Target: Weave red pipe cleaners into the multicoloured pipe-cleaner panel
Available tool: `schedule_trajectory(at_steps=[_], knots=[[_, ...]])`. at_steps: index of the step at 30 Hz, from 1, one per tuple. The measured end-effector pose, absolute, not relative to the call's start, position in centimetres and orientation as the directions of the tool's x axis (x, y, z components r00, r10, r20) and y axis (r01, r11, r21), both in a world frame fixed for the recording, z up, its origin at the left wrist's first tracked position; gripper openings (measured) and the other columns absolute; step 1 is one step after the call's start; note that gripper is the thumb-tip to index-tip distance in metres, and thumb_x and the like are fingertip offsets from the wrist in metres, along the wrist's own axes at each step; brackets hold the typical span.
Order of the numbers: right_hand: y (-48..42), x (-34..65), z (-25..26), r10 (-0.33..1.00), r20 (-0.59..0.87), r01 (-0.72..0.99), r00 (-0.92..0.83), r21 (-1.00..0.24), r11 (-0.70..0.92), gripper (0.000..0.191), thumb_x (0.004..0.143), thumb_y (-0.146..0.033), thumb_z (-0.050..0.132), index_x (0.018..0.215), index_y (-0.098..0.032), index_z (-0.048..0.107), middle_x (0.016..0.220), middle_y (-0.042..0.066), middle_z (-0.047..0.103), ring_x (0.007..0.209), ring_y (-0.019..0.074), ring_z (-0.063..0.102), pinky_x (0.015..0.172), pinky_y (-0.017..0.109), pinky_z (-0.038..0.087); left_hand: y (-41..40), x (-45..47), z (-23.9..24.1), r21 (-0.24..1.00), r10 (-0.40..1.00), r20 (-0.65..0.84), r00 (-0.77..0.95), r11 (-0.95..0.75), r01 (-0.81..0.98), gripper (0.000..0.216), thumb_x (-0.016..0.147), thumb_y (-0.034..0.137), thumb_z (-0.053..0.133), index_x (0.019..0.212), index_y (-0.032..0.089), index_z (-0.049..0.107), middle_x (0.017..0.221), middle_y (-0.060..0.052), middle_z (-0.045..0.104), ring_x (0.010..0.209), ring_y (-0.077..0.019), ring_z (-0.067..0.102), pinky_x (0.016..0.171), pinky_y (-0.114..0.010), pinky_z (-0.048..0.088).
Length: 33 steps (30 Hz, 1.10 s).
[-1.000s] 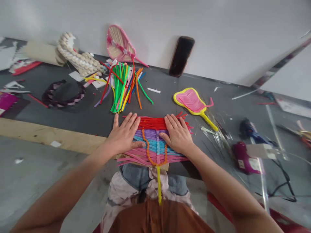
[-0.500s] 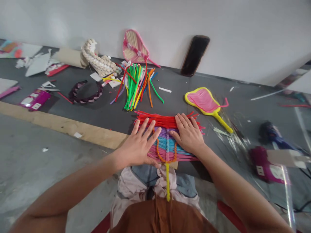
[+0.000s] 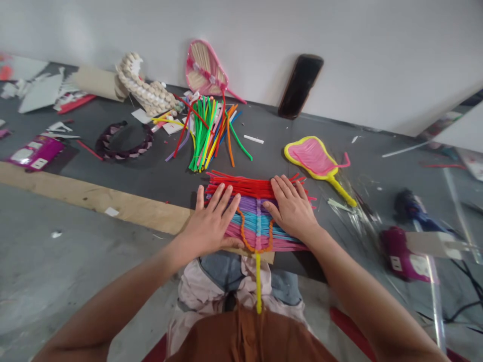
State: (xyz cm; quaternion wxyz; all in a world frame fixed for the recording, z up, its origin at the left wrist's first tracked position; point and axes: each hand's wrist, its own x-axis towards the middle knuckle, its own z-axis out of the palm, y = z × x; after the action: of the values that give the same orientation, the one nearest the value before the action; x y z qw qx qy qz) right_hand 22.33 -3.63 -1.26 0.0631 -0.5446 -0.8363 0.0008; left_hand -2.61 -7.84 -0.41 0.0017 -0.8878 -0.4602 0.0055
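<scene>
A flat mat of pipe cleaners in red, purple, blue and pink rows lies at the near edge of the dark work surface. An orange loop and a yellow stem run down its middle. My left hand lies flat on the mat's left half, fingers stretched out. My right hand rests flat on the right half, fingers spread. Neither hand holds anything.
A bundle of loose coloured pipe cleaners lies behind the mat. A yellow-rimmed pink fan sits to the right, another pink fan and a phone lean on the wall. A glue gun lies far right, a braided ring left.
My left hand lifted and shifted across the mat's left side, then settled flat again. My right hand stayed put. The camera view swung a little.
</scene>
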Motion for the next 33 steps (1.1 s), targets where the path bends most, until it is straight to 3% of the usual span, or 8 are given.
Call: schedule_trajectory(at_steps=[7, 11, 14, 21, 28, 33], knots=[[-3.2, 22.2, -1.5, 0.915, 0.117, 0.917, -0.385, -0.065, 0.394, 0.068, 0.099, -0.052, 0.034, 0.146, -0.003, 0.042, 0.151, 0.019, 0.044, 0.143, 0.0322, 0.034, 0.117, 0.053, 0.02, -6.8, -2.3, 2.2, -0.053, 0.833, -0.064, 0.55, -0.553, 0.832, 0.095, 0.084, 0.075, 0.046, 0.153, 0.012, 0.03, 0.158, -0.026, 0.023, 0.148, -0.0396, 0.019, 0.113, -0.072, -0.002], [-3.3, 22.1, -1.9, 0.907, 0.163, 0.913, -0.388, -0.063, 0.402, 0.069, 0.098, -0.053, 0.035, 0.145, -0.003, 0.043, 0.149, 0.02, 0.046, 0.142, 0.033, 0.036, 0.117, 0.054, 0.02, -7.2, -0.4, 4.8, -0.1, 0.85, -0.006, 0.526, -0.524, 0.846, 0.065, 0.094, 0.053, 0.049, 0.148, 0.016, 0.042, 0.155, -0.019, 0.037, 0.143, -0.0352, 0.033, 0.115, -0.066, 0.017], [-3.4, 22.1, -2.1, 0.902, 0.188, 0.912, -0.388, -0.06, 0.405, 0.066, 0.098, -0.05, 0.035, 0.145, -0.003, 0.043, 0.149, 0.02, 0.047, 0.142, 0.0329, 0.037, 0.117, 0.054, 0.021, -6.8, 2.3, 5.1, -0.104, 0.799, 0.021, 0.601, -0.596, 0.796, 0.057, 0.096, 0.043, 0.049, 0.145, 0.012, 0.045, 0.152, -0.017, 0.042, 0.142, -0.0309, 0.035, 0.117, -0.058, 0.025], [-3.3, 22.2, -2.1, 0.899, 0.179, 0.907, -0.399, -0.064, 0.416, 0.062, 0.098, -0.045, 0.037, 0.145, -0.005, 0.044, 0.149, 0.018, 0.046, 0.142, 0.0317, 0.036, 0.117, 0.052, 0.021, -3.7, 5.4, 2.3, -0.017, 0.784, -0.024, 0.62, -0.621, 0.784, 0.085, 0.095, 0.067, 0.027, 0.148, 0.001, 0.036, 0.155, -0.023, 0.033, 0.148, -0.0323, 0.024, 0.121, -0.061, 0.008], [-3.1, 22.2, -2.0, 0.91, 0.145, 0.908, -0.389, -0.106, 0.405, 0.063, 0.1, -0.046, 0.033, 0.145, -0.004, 0.043, 0.151, 0.018, 0.044, 0.143, 0.0319, 0.034, 0.118, 0.053, 0.021, -3.0, 4.1, 0.1, 0.069, 0.808, -0.046, 0.588, -0.585, 0.808, 0.091, 0.09, 0.074, 0.028, 0.152, 0.006, 0.028, 0.16, -0.019, 0.022, 0.15, -0.0328, 0.017, 0.119, -0.063, 0.009], [-2.8, 23.3, -0.8, 0.922, 0.176, 0.896, -0.345, -0.231, 0.379, 0.059, 0.102, -0.038, 0.022, 0.147, -0.005, 0.04, 0.153, 0.019, 0.041, 0.147, 0.0282, 0.029, 0.117, 0.051, 0.027, -3.1, 4.3, -0.1, 0.087, 0.816, -0.077, 0.574, -0.568, 0.819, 0.09, 0.09, 0.074, 0.031, 0.152, 0.009, 0.03, 0.161, -0.017, 0.022, 0.151, -0.0327, 0.016, 0.119, -0.064, 0.007]])
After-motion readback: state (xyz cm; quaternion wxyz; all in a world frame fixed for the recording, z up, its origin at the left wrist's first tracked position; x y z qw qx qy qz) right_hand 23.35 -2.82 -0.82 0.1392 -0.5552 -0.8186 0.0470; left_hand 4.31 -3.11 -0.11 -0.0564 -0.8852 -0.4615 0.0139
